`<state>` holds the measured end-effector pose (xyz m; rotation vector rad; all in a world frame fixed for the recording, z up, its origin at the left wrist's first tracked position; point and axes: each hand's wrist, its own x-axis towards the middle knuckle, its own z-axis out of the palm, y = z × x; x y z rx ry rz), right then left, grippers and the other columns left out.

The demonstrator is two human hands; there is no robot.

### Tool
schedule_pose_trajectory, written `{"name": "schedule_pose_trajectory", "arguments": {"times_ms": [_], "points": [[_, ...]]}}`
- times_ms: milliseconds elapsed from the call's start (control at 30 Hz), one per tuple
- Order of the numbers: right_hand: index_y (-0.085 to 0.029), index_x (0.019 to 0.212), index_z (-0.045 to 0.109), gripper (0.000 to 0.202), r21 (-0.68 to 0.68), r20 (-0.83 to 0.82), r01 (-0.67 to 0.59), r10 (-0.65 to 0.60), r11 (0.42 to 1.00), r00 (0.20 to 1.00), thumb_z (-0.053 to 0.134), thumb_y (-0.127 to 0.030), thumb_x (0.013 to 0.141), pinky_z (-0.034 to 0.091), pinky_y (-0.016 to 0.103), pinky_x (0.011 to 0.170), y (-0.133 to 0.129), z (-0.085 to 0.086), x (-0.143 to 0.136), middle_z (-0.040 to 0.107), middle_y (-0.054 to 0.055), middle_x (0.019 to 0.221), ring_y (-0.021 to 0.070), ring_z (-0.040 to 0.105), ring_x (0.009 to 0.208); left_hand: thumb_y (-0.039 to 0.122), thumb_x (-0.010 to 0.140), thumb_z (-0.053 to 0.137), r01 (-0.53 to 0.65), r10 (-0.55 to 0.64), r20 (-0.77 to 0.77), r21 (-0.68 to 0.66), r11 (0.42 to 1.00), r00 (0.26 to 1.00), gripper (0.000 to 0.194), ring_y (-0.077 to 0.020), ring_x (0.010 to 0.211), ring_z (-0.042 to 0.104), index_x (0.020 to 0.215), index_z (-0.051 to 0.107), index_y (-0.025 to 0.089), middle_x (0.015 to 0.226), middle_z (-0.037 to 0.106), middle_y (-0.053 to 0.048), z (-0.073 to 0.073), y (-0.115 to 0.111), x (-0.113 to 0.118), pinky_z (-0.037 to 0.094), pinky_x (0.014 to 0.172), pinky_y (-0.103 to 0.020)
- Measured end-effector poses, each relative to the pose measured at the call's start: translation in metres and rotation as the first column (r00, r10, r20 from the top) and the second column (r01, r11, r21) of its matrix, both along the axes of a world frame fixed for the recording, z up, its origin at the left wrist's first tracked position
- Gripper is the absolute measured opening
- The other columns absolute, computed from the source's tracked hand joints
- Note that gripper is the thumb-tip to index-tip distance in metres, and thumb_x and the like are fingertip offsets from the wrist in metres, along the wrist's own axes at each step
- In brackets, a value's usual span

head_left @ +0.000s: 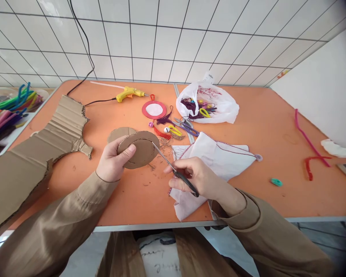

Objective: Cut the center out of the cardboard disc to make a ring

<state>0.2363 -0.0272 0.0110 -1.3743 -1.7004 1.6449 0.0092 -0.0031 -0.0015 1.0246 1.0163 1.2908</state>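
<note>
My left hand (112, 158) grips a round cardboard disc (141, 156) by its left edge, thumb on top. A dark curved line or slit runs round inside the disc's rim. My right hand (194, 175) is closed on the black handles of a pair of scissors (186, 181). The scissors' tip touches the disc near its right side, at the curved line. Behind the held disc, another cardboard circle (121, 133) lies on the table, partly covered. Under my right hand is a white cloth (222, 157) with dark red stitching.
On the orange table (248, 200), a large cut cardboard sheet (31, 161) lies left. Farther back are a yellow glue gun (129, 93), a pink-red ring (153, 110), tassels, purple-handled scissors (187, 127) and a white plastic bag (225, 105). Pipe cleaners (311, 140) lie right.
</note>
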Motion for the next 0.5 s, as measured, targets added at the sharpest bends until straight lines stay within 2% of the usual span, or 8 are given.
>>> {"name": "schedule_pose_trajectory", "arguments": {"times_ms": [133, 233, 367, 500], "points": [[-0.013, 0.083, 0.068, 0.029, 0.116, 0.055, -0.034, 0.028, 0.993, 0.998, 0.077, -0.037, 0.069, 0.027, 0.023, 0.048, 0.0016, -0.0043, 0.0017, 0.033, -0.007, 0.056, 0.0086, 0.032, 0.052, 0.04, 0.074, 0.075, 0.072, -0.071, -0.089, 0.016, 0.997, 0.994, 0.031, -0.0228, 0.077, 0.066, 0.095, 0.076, 0.018, 0.082, 0.074, -0.005, -0.0067, -0.0001, -0.0016, 0.049, 0.067, -0.031], [-0.014, 0.077, 0.066, 0.026, 0.189, 0.087, -0.049, 0.033, 0.981, 0.996, 0.075, -0.038, 0.072, 0.027, 0.023, 0.049, 0.0025, -0.0071, 0.0023, 0.032, -0.007, 0.058, 0.0091, 0.032, 0.055, 0.041, 0.076, 0.073, 0.079, -0.072, -0.146, 0.04, 0.996, 0.987, 0.034, -0.0226, 0.077, 0.064, 0.098, 0.075, 0.016, 0.08, 0.072, -0.005, -0.0099, 0.0005, -0.0021, 0.048, 0.066, -0.031], [-0.015, 0.068, 0.061, 0.031, 0.2, 0.092, -0.033, 0.015, 0.979, 0.996, 0.074, -0.042, 0.072, 0.027, 0.024, 0.048, 0.002, -0.0084, 0.0005, 0.034, -0.006, 0.058, 0.0093, 0.032, 0.054, 0.041, 0.072, 0.075, 0.027, -0.031, -0.059, -0.058, 0.998, 0.998, 0.037, -0.0242, 0.079, 0.066, 0.097, 0.073, 0.014, 0.082, 0.074, -0.006, -0.006, 0.0002, 0.001, 0.05, 0.068, -0.032], [-0.014, 0.071, 0.063, 0.03, 0.205, 0.081, -0.019, 0.003, 0.979, 0.997, 0.075, -0.042, 0.072, 0.026, 0.024, 0.048, 0.002, -0.0099, -0.0014, 0.033, -0.007, 0.056, 0.0089, 0.031, 0.053, 0.041, 0.069, 0.077, -0.001, -0.002, -0.029, -0.109, 0.994, 1.0, 0.039, -0.0251, 0.08, 0.067, 0.095, 0.072, 0.013, 0.083, 0.074, -0.007, -0.0004, -0.0004, 0.0034, 0.051, 0.069, -0.033]]}}
